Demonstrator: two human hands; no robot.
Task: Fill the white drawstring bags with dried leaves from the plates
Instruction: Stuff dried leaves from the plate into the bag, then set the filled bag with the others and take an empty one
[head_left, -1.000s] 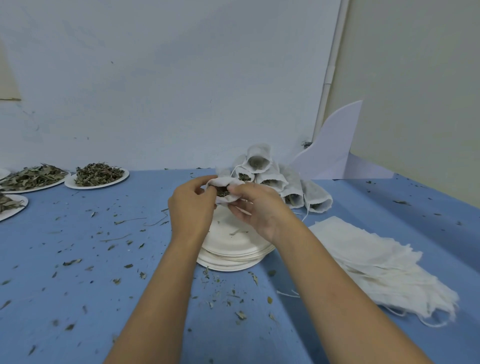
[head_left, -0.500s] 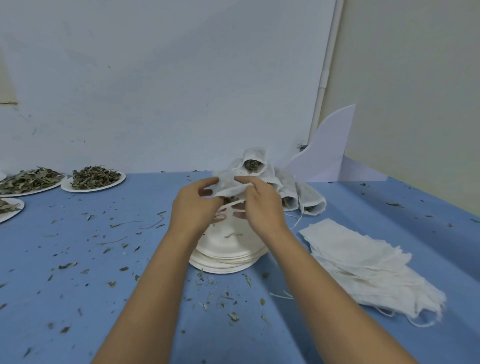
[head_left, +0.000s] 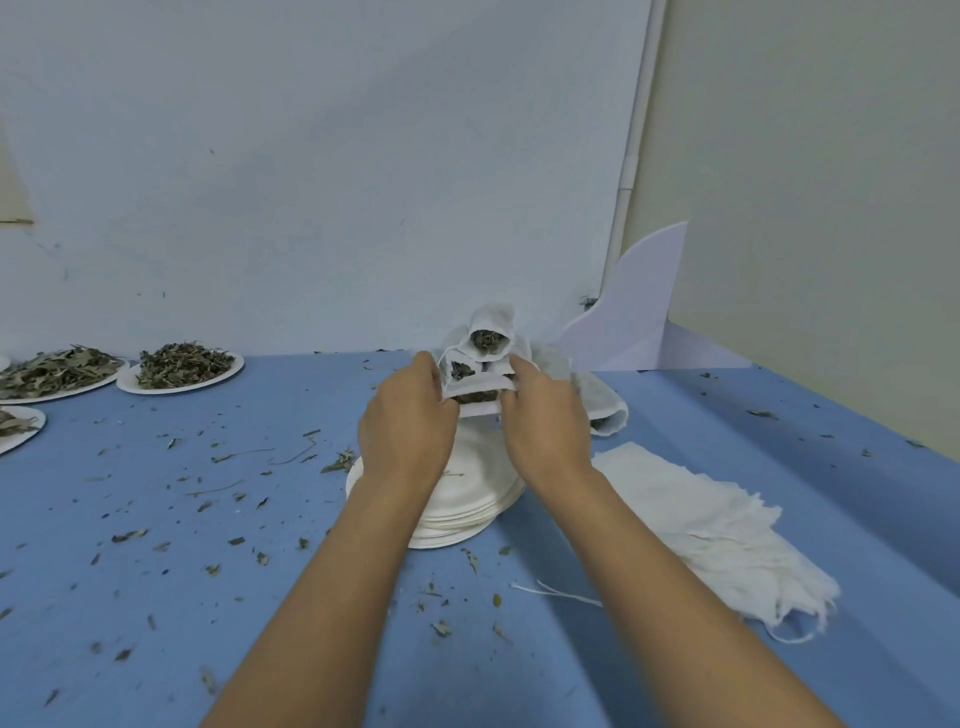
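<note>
Within the last second, both hands had carried the filled bag (head_left: 478, 395) forward from above the stacked plates (head_left: 467, 514) to the pile of filled bags (head_left: 488, 332) just behind the grip. One bag was judged complete, with placement pending. The left hand (head_left: 405, 431) and right hand (head_left: 545, 426) each pinched one bag edge, fingers curled closed. Empty bags (head_left: 701, 525) lay right of the grip.

On the table (head_left: 156, 571), a stack of plates (head_left: 472, 499) sits straight before you, the pile of filled bags (head_left: 488, 338) just behind it. Your left hand (head_left: 410, 431) and right hand (head_left: 545, 421) hold one bag (head_left: 480, 385) above the stack. Flat bags (head_left: 701, 525) lie to its right; three plates of leaves (head_left: 234, 366) sit far left.
</note>
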